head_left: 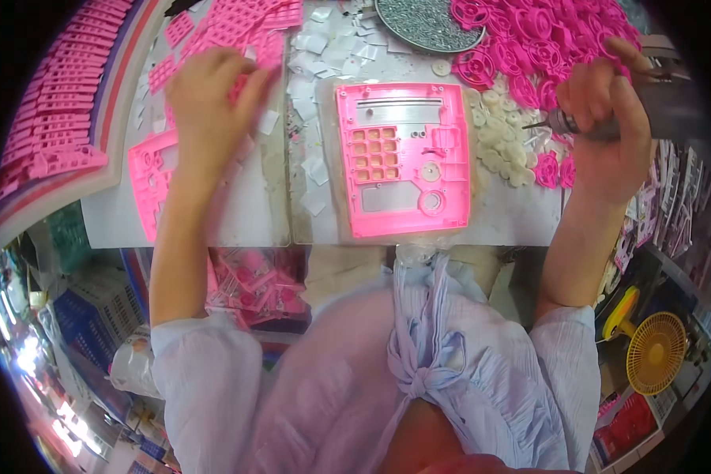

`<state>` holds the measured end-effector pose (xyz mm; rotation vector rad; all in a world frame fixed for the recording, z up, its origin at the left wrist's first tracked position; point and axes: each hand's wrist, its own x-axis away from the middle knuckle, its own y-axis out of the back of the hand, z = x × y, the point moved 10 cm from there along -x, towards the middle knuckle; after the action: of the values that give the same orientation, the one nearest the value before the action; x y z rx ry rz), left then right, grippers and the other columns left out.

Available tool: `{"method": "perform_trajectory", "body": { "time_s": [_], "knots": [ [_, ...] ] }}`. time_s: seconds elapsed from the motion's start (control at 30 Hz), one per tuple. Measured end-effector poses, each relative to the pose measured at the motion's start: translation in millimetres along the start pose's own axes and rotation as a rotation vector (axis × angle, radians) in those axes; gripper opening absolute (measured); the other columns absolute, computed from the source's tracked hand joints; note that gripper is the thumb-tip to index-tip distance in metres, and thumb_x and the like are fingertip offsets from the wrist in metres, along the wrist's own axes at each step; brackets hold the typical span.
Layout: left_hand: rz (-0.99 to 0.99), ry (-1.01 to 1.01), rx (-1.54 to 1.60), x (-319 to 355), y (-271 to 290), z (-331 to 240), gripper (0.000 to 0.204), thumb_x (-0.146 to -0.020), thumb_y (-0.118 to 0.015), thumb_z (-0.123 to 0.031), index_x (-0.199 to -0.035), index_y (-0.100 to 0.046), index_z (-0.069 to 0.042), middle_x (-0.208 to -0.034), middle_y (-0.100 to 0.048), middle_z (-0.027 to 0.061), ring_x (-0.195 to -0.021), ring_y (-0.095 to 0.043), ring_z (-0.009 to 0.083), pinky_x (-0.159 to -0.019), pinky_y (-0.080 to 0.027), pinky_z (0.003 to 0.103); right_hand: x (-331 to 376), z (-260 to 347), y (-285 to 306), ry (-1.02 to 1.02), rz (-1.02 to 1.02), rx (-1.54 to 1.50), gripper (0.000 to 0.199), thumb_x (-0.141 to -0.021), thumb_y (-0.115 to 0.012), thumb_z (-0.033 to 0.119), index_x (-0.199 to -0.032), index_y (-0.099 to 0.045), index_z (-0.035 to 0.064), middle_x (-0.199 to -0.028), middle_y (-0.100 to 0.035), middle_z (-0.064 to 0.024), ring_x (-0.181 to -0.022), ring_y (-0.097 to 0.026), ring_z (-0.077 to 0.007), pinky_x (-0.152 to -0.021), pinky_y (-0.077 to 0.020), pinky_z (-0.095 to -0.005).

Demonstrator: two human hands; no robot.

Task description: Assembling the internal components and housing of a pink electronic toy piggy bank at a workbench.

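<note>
Clock bearings from the pink panel [409,167], flat on the worktop. Left hand [212,93], near ten, bent over pink grid pieces [245,24]; fingertip contact unclear. Right hand [612,103], between two and three, grips a dark power screwdriver [671,110], bit towards nine, clear of panel. Twelve: screw dish [430,28]. Half past one: magenta rings [529,47]. Half past two: whitish discs [502,134]. Nine: another pink panel [152,183]. Four: yellow fan [656,353].

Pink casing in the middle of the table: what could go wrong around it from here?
The power screwdriver in the right hand points toward the loose white discs beside the pink casing, and might scatter some if it swings low. Pink rings crowd the dish of small metal parts; a bump could mix the two.
</note>
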<state>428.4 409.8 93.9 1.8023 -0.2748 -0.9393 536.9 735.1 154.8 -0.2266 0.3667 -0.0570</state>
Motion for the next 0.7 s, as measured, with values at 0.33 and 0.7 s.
{"method": "perform_trajectory", "body": {
  "time_s": [0.33,0.7],
  "knots": [
    [0.17,0.977,1.577,74.0,-23.0,-35.9,0.027,-0.103,-0.057,-0.02,-0.113,-0.064,0.003,-0.1,-0.069,0.0079,-0.088,-0.068,0.0166,-0.079,-0.058,0.035,55.1,31.0,-84.4,0.415,0.019,0.908,0.039,-0.073,-0.073,-0.004,-0.111,-0.066,0.0032,-0.109,-0.068,-0.0118,-0.106,-0.061,-0.0307,-0.091,-0.05,-0.0396],
    [0.338,1.086,1.95,83.7,-44.8,-110.5,0.035,-0.105,-0.052,-0.027,-0.117,-0.06,0.004,-0.1,-0.07,0.0107,-0.086,-0.071,0.0185,-0.073,-0.06,0.031,68.7,-16.8,-138.3,0.465,0.346,0.872,0.036,-0.067,-0.075,-0.004,-0.1,-0.071,0.0104,-0.112,-0.067,-0.0081,-0.105,-0.059,-0.0324,-0.084,-0.0524,-0.0395]
  ]
}}
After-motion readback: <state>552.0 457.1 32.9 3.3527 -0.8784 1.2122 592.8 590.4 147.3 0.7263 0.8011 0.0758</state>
